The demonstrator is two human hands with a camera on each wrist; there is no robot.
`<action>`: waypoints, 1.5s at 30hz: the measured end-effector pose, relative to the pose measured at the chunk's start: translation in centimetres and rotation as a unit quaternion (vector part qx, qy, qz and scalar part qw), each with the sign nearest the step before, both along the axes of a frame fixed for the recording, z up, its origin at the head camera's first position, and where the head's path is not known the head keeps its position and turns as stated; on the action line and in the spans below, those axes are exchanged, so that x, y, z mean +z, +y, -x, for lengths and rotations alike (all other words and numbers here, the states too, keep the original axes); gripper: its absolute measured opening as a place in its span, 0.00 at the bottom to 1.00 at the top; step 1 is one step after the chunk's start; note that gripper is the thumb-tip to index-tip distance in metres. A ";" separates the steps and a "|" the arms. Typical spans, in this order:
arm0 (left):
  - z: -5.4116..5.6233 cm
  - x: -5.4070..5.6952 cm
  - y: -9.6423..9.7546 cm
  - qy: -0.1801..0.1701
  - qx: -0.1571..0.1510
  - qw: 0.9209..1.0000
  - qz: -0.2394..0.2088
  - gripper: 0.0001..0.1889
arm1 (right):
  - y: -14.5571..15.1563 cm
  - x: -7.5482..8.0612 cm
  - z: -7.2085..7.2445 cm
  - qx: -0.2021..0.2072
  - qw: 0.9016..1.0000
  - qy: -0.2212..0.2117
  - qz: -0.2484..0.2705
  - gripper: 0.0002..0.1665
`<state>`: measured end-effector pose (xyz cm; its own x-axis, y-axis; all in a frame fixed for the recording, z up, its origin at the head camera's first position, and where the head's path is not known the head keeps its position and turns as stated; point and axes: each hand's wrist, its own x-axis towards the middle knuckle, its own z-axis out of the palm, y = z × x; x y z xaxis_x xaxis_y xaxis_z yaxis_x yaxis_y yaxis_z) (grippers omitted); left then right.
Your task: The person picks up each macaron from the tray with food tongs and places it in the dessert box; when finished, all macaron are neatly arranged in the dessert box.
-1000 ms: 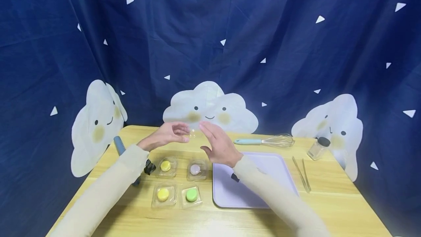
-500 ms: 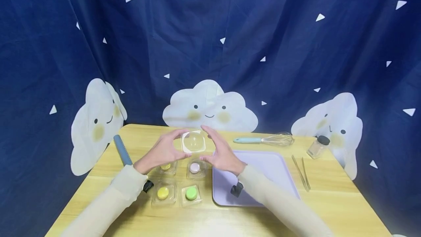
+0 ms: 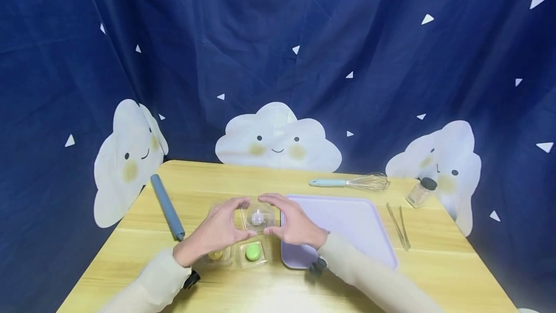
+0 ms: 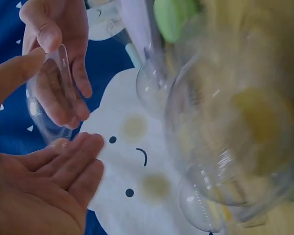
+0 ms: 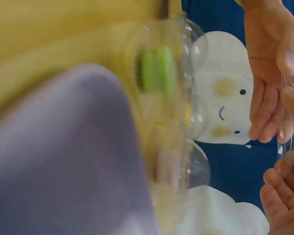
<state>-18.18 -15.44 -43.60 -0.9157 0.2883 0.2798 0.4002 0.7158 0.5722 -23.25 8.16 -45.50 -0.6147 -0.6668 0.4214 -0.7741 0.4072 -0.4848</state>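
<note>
A clear plastic dome lid (image 4: 36, 110) is held up between both hands. My left hand (image 3: 217, 226) grips its left side, thumb at the near edge and fingers at the far edge. From the right, my right hand (image 3: 296, 223) holds it the same way. In the head view the lid overlaps a pale lilac macaron (image 3: 257, 219). Just nearer sits a green macaron (image 3: 253, 251) in a clear square tray. A yellow macaron (image 3: 215, 255) is partly covered by my left wrist, and the other yellow one is hidden behind my left hand.
A lilac tray (image 3: 347, 226) lies under and beyond my right wrist. Tweezers (image 3: 399, 228), a jar with a black cap (image 3: 421, 192) and a whisk (image 3: 349, 182) lie to the right and back. A blue-grey rod (image 3: 167, 206) lies on the left.
Both hands have drawn back from the far side of the table toward me, bringing the clear lid over the lilac macaron. It is now held flatter than half a second ago.
</note>
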 end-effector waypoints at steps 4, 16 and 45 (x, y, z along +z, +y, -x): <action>-1.6 -0.8 -0.1 -0.025 0.022 0.998 0.062 0.45 | -0.1 -0.7 -0.9 0.025 0.999 -0.010 -0.031 0.47; -3.6 -2.8 0.5 0.022 -0.004 0.977 0.210 0.42 | -0.7 -2.7 -2.4 0.041 0.984 -0.013 -0.171 0.45; -2.0 -2.2 1.2 -0.051 -0.077 0.976 0.197 0.40 | -0.3 -3.1 -3.9 0.004 0.975 0.086 -0.204 0.46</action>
<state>-16.23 -14.21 -45.78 -0.8704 0.4915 0.0290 0.4758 0.8244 0.3065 -19.34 7.87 -48.55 -0.5526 -0.8051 0.2155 -0.8335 0.5327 -0.1469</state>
